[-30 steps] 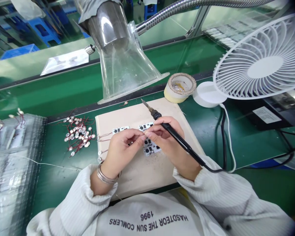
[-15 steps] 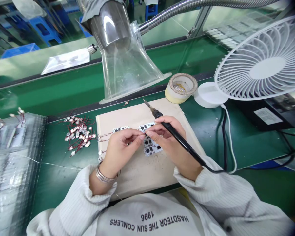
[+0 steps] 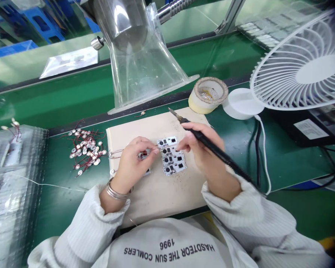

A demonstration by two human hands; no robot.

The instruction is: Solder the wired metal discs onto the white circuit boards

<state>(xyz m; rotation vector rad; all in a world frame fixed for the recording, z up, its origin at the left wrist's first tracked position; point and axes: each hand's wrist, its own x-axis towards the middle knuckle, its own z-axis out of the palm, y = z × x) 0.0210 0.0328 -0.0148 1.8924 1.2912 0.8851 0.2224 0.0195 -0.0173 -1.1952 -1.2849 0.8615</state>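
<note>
My right hand [image 3: 210, 163] is wrapped around a black-handled soldering iron [image 3: 226, 158], whose metal tip points up and away over the back of the beige board [image 3: 156, 197]. My left hand [image 3: 134, 158] pinches thumb and forefinger together at the left edge of a group of white circuit boards [image 3: 173, 159]; whatever is in the pinch is too small to make out. These boards lie side by side, with black round and square parts on top. More boards with thin wires [image 3: 116, 153] are partly hidden under my left hand.
Left of the beige board lies a pile of small round discs with red wires [image 3: 88, 147]. Stacked clear trays [image 3: 13, 193] stand at far left. A clear fume hood [image 3: 145, 74], a tape roll [image 3: 208, 95] and a white fan [image 3: 304, 70] line the back and right.
My right hand has drawn back to the right with the soldering iron, away from my left fingertips, uncovering the circuit boards. My left hand has shifted slightly left. The view has shifted a little.
</note>
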